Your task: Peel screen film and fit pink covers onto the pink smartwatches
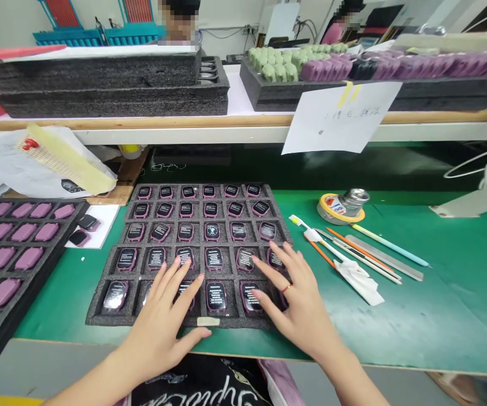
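Head cam: blk foam tray, grainy & matte, cut in 6 cols x 5 rows of squarish pockets, lies on smooth green bench w/ a bit of sheen. Pale paper strip on its front edge. L of it, a 2nd blk tray w/ purple rounded blocks. R side: round yellow tape roll, flat metal ruler, crumpled white tissue.

Watches sit in the tray pockets, face up: rounded rect., purple rims, glossy blk screens, mostly white txt; one has a dial. A few lie askew.

L hand comes in over front-left pockets, palm down, fingers fanned apart & slightly bent. R hand, ring on one finger, spans front-right pockets, palm down, grip likewise spread. Can't tell if fingertips touch screens or hover just above.
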The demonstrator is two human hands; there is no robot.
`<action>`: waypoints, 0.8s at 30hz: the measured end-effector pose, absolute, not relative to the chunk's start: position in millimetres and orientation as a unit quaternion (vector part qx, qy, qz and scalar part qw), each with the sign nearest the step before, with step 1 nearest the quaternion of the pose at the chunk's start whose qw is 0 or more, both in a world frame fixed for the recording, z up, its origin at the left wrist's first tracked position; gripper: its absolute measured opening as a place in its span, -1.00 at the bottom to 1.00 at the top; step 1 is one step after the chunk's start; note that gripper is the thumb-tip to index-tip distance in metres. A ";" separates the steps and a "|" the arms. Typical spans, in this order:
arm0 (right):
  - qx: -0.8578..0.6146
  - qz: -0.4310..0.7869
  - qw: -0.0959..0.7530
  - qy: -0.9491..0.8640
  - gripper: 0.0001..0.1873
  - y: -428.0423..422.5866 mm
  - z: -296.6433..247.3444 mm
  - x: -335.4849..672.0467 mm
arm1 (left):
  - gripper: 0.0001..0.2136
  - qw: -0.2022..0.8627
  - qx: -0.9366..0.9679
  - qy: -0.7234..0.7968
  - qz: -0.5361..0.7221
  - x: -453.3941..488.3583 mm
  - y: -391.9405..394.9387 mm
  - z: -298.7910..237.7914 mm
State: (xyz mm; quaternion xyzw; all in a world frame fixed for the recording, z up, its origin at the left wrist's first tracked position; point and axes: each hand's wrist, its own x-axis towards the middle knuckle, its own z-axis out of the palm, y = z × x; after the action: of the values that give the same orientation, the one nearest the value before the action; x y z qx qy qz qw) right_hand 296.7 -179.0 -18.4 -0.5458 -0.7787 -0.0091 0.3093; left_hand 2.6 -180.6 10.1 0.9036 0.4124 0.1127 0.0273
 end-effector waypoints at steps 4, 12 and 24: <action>-0.544 -0.029 0.267 -0.795 -0.50 -184.7 -18.0 285.2 | -0.25 0.027 0.895 0.427 0.126 23.7 -172.9 6.6; -0.576 -0.011 0.304 -0.759 -0.40 -190.6 -18.2 293.2 | -0.29 0.019 0.881 0.453 0.132 43.5 -160.0 2.9; -0.636 -0.028 0.311 -0.705 -0.43 -197.9 -33.4 311.5 | -0.38 0.027 0.889 0.427 0.161 27.1 -173.3 0.9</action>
State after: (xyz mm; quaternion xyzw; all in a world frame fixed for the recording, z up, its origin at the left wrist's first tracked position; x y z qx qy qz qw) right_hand 311.5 -197.9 -33.4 -0.6364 -0.7052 -0.0280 0.3112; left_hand 27.1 -173.3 0.9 0.8894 0.4272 0.1606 0.0273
